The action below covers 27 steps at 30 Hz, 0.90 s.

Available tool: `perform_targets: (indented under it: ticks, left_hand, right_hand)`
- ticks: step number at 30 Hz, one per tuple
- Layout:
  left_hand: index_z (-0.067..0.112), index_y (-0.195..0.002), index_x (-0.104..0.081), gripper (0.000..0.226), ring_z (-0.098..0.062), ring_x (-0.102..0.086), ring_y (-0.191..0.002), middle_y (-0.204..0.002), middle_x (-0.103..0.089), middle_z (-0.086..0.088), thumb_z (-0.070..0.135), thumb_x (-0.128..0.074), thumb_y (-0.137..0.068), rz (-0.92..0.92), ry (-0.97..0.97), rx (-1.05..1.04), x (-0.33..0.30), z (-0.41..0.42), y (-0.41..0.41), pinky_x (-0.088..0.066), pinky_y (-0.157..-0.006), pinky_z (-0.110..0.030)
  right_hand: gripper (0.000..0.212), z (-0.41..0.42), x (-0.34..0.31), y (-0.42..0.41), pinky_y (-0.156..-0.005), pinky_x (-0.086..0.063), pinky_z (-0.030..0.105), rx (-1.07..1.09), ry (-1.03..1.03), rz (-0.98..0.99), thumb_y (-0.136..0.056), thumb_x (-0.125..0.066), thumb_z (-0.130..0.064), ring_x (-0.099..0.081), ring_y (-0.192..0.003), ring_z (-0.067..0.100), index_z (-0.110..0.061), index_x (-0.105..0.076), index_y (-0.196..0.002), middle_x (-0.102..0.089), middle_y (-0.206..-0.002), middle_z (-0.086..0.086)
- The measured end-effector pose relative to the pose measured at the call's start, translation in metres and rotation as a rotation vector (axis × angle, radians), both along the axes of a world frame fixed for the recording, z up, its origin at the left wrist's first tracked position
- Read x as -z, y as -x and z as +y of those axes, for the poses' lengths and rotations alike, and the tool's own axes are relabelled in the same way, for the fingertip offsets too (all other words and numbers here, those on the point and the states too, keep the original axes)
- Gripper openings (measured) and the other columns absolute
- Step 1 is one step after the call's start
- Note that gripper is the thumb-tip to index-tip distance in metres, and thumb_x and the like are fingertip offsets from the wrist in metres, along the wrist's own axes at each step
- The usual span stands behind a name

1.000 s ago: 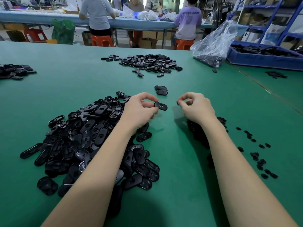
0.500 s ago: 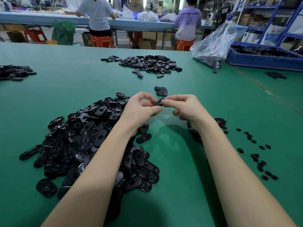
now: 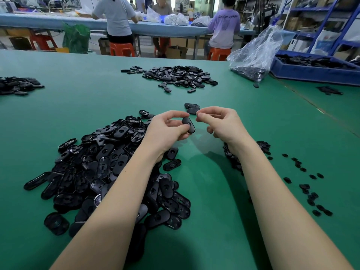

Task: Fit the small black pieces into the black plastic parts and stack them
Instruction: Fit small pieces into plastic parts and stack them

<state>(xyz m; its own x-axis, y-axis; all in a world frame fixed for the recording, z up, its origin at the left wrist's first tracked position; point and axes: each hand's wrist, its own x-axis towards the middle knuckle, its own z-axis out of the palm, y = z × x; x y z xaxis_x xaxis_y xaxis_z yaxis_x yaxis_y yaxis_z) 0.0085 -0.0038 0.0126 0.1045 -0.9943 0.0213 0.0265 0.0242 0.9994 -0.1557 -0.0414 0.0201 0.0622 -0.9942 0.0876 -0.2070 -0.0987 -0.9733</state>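
My left hand (image 3: 167, 131) holds one black oval plastic part (image 3: 189, 124) between thumb and fingers, above the green table (image 3: 224, 191). Just to its right is my right hand (image 3: 222, 123), fingers curled, thumb and forefinger tips together close to the part's far end; I see nothing between them. A big heap of oval parts (image 3: 101, 168) lies under my left forearm. Small black pieces (image 3: 263, 146) sit partly hidden behind my right wrist, with more scattered pieces (image 3: 305, 187) to the right. A short stack of parts (image 3: 191, 108) lies just beyond my hands.
Another pile of parts (image 3: 179, 76) lies farther back, a smaller one (image 3: 17, 85) at the far left. A clear plastic bag (image 3: 255, 53) and a blue crate (image 3: 311, 72) of black parts stand at the back right. People sit at a far bench.
My right hand came over to the part in my left hand, pressed at it, and has now drawn slightly back. The left hand has turned the part more upright.
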Motion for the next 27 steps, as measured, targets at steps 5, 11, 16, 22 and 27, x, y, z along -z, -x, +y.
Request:
perform_targets:
  ticks: [5, 11, 16, 22, 27]
  left_hand:
    - [0.014, -0.099, -0.070, 0.028, -0.020, -0.075, -0.079, -0.092, -0.075, -0.015, -0.010, -0.066, -0.085, -0.009, 0.030, -0.045, 0.000, -0.002, -0.001, -0.061, -0.079, -0.026]
    - [0.013, -0.100, -0.065, 0.028, -0.022, -0.076, -0.080, -0.082, -0.077, -0.010, -0.006, -0.072, -0.081, -0.069, 0.062, -0.010, 0.002, -0.001, -0.002, -0.061, -0.078, -0.031]
    - [0.020, -0.096, -0.068, 0.026, -0.015, -0.069, -0.072, -0.082, -0.078, -0.001, 0.003, -0.076, -0.079, -0.234, 0.085, -0.018, 0.001, -0.001, -0.003, -0.061, -0.072, -0.034]
    - [0.021, -0.094, -0.067, 0.024, -0.010, -0.066, -0.064, -0.081, -0.077, 0.001, 0.006, -0.078, -0.078, -0.311, 0.127, -0.020, 0.000, 0.001, -0.004, -0.058, -0.077, -0.041]
    - [0.023, -0.092, -0.067, 0.025, -0.016, -0.065, -0.068, -0.081, -0.078, 0.000, 0.004, -0.076, -0.079, -0.311, 0.125, -0.003, 0.001, 0.001, -0.004, -0.058, -0.076, -0.044]
  right_hand:
    - [0.010, 0.001, -0.009, 0.004, -0.045, -0.033, 0.014, -0.065, -0.057, 0.046, -0.084, -0.081, -0.020, -0.045, -0.053, 0.008, -0.021, -0.078, -0.094, -0.069, -0.076, -0.008]
    - [0.004, 0.003, -0.012, 0.003, -0.041, -0.028, 0.015, -0.055, -0.132, 0.155, -0.084, -0.080, -0.022, -0.042, -0.058, 0.010, -0.026, -0.081, -0.084, -0.062, -0.068, -0.007]
    - [0.005, 0.005, -0.014, 0.002, -0.039, -0.026, 0.015, -0.013, -0.143, 0.226, -0.079, -0.084, -0.027, -0.041, -0.061, 0.011, -0.026, -0.080, -0.082, -0.058, -0.070, -0.002]
    - [0.007, 0.005, -0.014, 0.000, -0.038, -0.026, 0.015, -0.026, -0.153, 0.227, -0.075, -0.087, -0.029, -0.040, -0.061, 0.011, -0.027, -0.081, -0.076, -0.055, -0.067, -0.003]
    - [0.013, 0.003, -0.012, 0.000, -0.036, -0.025, 0.014, -0.006, -0.159, 0.253, -0.074, -0.088, -0.031, -0.039, -0.053, 0.009, -0.026, -0.080, -0.083, -0.054, -0.066, -0.003]
